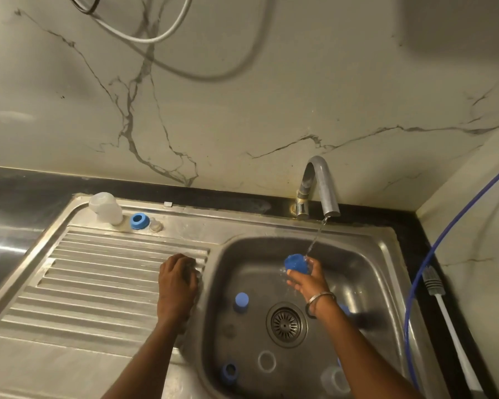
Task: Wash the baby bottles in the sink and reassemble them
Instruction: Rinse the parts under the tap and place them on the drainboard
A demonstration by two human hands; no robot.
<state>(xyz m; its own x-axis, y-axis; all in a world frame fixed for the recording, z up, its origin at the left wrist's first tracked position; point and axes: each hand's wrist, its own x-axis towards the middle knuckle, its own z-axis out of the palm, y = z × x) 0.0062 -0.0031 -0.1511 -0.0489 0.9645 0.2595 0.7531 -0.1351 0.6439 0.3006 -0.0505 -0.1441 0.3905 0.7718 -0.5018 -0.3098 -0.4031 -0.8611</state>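
Two hands worked at the steel sink (369, 254): the right hand (307, 279) gripped a blue cap (296, 263) under the stream from the tap (321, 182), fingers curled round it. The left hand (177, 279) rested on the drainboard (98, 283) at the basin's edge, fingers curled; whether it held anything could not be told. A clear bottle (105, 207) stood inverted at the drainboard's back edge beside a blue ring (139, 220); another blue cap (241, 301) lay in the basin.

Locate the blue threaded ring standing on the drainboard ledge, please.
In the head view, the blue ring sits at the back left of the drainboard, between the upturned clear bottle and a small clear nipple.
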